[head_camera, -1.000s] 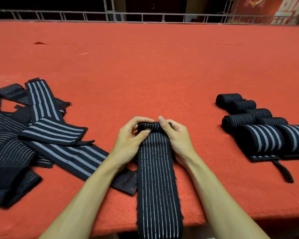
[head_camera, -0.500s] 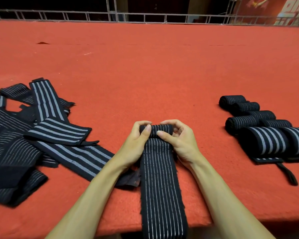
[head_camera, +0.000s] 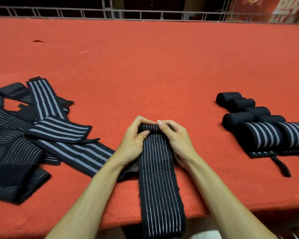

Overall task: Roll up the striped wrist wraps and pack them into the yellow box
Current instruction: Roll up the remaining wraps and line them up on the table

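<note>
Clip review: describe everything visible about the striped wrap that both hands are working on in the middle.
The wrist wrap is a long black band, woven and elastic-looking, with thin white lengthwise stripes. Its far end is rolled into a small coil, pinched by the left hand and right hand. The rest lies flat on the red table and hangs over the near edge.

Both in shot now, left hand [head_camera: 133, 144] and right hand [head_camera: 177, 142], bare, slim forearms uncovered right to the frame's edge, long fingers [head_camera: 166, 124], nails trimmed short and neat.
</note>
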Motion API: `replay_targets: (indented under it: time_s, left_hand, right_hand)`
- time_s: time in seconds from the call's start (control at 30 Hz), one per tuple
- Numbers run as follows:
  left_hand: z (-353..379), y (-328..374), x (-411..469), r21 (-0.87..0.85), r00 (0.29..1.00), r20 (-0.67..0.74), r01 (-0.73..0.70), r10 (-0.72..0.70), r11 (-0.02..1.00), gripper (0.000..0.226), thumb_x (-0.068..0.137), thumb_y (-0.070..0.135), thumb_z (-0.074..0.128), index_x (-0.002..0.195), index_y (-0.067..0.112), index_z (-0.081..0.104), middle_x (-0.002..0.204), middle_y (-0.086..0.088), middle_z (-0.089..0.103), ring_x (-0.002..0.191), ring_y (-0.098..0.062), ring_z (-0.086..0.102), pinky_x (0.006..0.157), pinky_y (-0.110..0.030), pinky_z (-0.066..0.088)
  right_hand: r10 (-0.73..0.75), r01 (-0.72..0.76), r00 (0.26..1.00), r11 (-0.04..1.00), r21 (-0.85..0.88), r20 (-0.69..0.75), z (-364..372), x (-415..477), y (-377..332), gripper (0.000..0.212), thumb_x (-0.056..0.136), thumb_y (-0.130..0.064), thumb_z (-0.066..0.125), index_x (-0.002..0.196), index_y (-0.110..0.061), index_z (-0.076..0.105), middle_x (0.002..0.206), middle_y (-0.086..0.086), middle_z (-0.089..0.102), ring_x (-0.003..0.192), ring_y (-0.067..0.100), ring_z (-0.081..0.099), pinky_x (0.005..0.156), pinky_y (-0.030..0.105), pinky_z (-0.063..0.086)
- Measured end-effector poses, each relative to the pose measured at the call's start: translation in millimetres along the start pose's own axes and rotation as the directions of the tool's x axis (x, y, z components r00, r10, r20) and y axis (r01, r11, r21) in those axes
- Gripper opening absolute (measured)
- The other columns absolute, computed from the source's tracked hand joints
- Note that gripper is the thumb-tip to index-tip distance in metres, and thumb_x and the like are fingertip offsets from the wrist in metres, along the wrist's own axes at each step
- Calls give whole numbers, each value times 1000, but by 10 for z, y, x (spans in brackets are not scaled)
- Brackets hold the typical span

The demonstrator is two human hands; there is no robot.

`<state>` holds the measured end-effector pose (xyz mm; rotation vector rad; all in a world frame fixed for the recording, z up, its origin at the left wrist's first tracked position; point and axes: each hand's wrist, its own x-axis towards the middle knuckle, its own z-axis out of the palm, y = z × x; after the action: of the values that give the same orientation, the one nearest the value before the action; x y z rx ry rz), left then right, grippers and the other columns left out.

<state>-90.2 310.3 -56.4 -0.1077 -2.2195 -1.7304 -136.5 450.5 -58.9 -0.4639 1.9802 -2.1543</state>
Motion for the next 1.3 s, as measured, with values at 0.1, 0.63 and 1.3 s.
replay_targets:
  time_s: [0.1, 0.63, 1.3]
  left_hand:
    - [19, -12, -10, -13, 996, 83, 35, -34, 999, 35, 96, -5, 44, 104, 26, 56, 102, 8, 61, 94, -2, 57, 82, -16, 46]
    - [335, 290, -326, -266, 883, -223, 352, -413, 897, 22, 103, 29, 41, 121, 19, 47, 110, 2, 61, 94, -7, 60, 80, -23, 48]
    - [295, 123, -262, 1, 989, -110, 104, -103, 995, 11, 105, 28, 34, 104, 27, 45, 97, 9, 57, 91, -3, 55, 89, -29, 45]
  right_hand:
    - [-83, 83, 995, 997, -1, -46, -53, -67, 70, 10, 90, -19, 67, 97, -15, 72, 91, -4, 71, 86, 8, 63, 80, 25, 50]
    - [-57, 70, 993, 989, 130, -105, -103, -180, -8, 34, 73, 13, 72, 92, -14, 69, 94, 8, 69, 90, 22, 65, 83, 37, 56]
    - [-46, 45, 993, 999, 17, 106, -249, -238, -74, 28, 83, -34, 65, 94, -9, 68, 78, -4, 67, 66, 6, 62, 52, 16, 45]
